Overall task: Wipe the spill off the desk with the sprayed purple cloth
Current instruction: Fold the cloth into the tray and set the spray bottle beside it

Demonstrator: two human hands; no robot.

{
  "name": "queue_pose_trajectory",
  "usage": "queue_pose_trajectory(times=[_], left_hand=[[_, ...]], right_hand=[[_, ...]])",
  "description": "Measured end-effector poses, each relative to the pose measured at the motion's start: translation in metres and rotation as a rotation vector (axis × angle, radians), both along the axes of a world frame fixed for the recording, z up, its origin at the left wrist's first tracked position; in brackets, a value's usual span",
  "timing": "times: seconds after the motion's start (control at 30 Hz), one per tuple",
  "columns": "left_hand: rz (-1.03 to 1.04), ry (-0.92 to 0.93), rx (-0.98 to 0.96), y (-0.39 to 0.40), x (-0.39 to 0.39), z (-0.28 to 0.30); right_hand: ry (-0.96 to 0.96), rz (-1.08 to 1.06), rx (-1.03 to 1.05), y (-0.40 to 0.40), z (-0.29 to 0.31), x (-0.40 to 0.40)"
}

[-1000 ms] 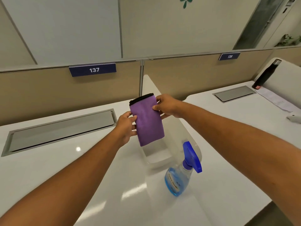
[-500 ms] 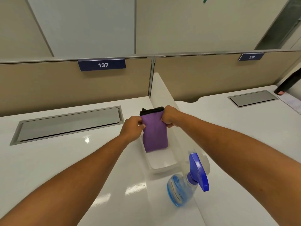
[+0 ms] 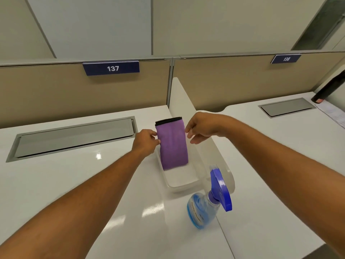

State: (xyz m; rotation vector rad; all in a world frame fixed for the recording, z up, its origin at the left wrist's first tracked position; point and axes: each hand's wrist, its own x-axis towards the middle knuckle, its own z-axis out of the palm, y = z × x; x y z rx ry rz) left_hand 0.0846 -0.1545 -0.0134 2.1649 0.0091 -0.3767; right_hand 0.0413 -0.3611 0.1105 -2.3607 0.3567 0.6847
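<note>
The folded purple cloth (image 3: 172, 146) with a black top edge stands upright, its lower end inside a white plastic tray (image 3: 179, 186) on the white desk (image 3: 56, 184). My left hand (image 3: 145, 141) pinches the cloth's left edge. On the other side, my right hand (image 3: 203, 126) has its fingers spread, the thumb tip just at the cloth's upper right corner. A clear spray bottle (image 3: 203, 208) with blue liquid and a blue trigger head stands just in front of the tray. I see no spill on the desk.
A low white divider (image 3: 186, 98) runs between the two desks, right beside the tray. A grey cable hatch (image 3: 74, 137) lies at the back left. On the right desk sit another hatch (image 3: 287, 107), a black bottle (image 3: 330, 88) and a paper (image 3: 334, 113).
The cloth has come down from mid-air into the tray. My right hand has loosened from its top corner and spread its fingers; my left hand stays on the left edge.
</note>
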Motion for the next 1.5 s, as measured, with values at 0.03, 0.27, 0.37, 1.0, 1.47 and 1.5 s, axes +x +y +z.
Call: queue_pose_trajectory(times=[0.03, 0.27, 0.37, 1.0, 1.47, 1.5], left_hand=[[0.023, 0.009, -0.028, 0.002, -0.003, 0.0], [0.3, 0.371, -0.338, 0.011, -0.046, -0.016], [0.351, 0.452, -0.425, 0.006, -0.066, -0.027], [0.259, 0.349, -0.375, 0.013, -0.103, -0.031], [0.16, 0.334, -0.339, 0.017, -0.119, -0.018], [0.165, 0.338, -0.345, 0.017, -0.119, -0.019]], right_hand=[[-0.013, -0.047, 0.09, -0.007, 0.007, -0.016], [-0.19, -0.39, 0.68, -0.055, 0.019, -0.187], [-0.156, -0.44, 0.708, -0.046, -0.016, -0.24], [-0.463, -0.527, 0.201, 0.054, -0.09, -0.241], [-0.473, -0.136, 0.313, 0.02, 0.021, -0.126], [-0.454, -0.128, 0.287, 0.02, 0.013, -0.118]])
